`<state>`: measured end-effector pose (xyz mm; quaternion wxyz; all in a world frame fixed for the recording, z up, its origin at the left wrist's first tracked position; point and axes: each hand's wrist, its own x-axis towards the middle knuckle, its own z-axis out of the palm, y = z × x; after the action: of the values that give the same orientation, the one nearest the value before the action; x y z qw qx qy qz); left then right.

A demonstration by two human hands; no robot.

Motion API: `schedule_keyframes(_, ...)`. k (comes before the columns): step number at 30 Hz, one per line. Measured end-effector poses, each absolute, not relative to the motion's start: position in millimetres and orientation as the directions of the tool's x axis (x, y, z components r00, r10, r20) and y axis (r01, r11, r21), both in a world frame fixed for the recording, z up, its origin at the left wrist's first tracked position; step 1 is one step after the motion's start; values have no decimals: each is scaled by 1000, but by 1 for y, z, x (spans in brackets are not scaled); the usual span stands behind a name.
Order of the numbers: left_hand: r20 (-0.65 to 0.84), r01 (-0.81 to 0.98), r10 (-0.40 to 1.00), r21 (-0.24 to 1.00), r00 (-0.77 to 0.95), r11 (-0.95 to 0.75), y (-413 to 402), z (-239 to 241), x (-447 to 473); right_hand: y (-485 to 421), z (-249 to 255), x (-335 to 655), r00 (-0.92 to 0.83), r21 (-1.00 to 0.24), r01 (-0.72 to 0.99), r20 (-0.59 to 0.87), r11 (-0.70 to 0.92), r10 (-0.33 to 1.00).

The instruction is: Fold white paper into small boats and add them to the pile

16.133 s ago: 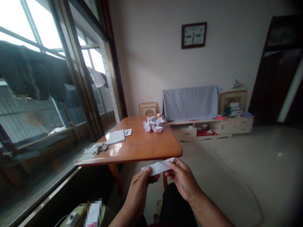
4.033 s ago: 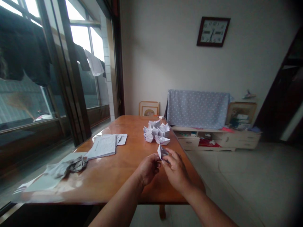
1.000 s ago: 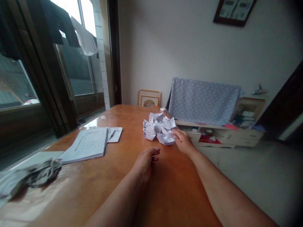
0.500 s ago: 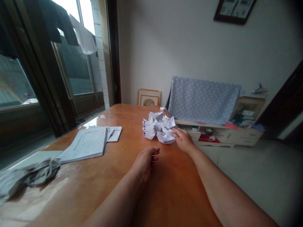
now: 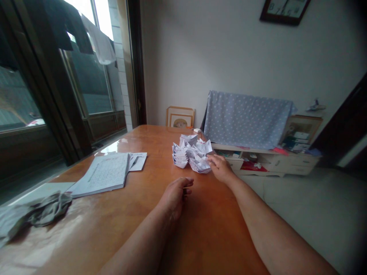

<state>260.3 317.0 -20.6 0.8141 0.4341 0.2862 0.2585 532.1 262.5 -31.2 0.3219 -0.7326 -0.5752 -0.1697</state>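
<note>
I see a pile of white paper boats (image 5: pixel 189 156) on the wooden counter (image 5: pixel 209 233), just past the hands. They hide each other, so I cannot count them. The right hand (image 5: pixel 220 169) lies flat, its grip open, fingers touching the pile's edge. The left hand (image 5: pixel 174 194) curls loosely, and I see nothing in it.

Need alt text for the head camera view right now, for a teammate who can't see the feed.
Head-camera view of a right hand at the edge of a pile of folded paper boats on a wooden table. The loosely curled left hand sits nearer the viewer, while written papers and a crumpled grey cloth lie to the left.
</note>
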Motion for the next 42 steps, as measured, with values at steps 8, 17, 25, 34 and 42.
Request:
schedule_keyframes(8,-232,-173,671,861,704,479,316,-20,260,262,-36,532,277,-299,948,604,-110,747)
schedule_keyframes(17,-218,-183,670,861,709,474,316,-21,260,262,-35,532,273,-333,940,593,-78,758)
schedule_keyframes(25,-157,-225,676,869,720,441,314,-22,262,259,-29,524,237,-378,926,590,5,772)
schedule_keyframes(34,-142,-234,685,874,715,425,311,-18,264,253,-27,513,269,-416,909,557,-16,786)
schedule_keyframes(42,-128,-260,678,860,724,440,312,-20,264,257,-28,508,281,-445,895,511,-30,812)
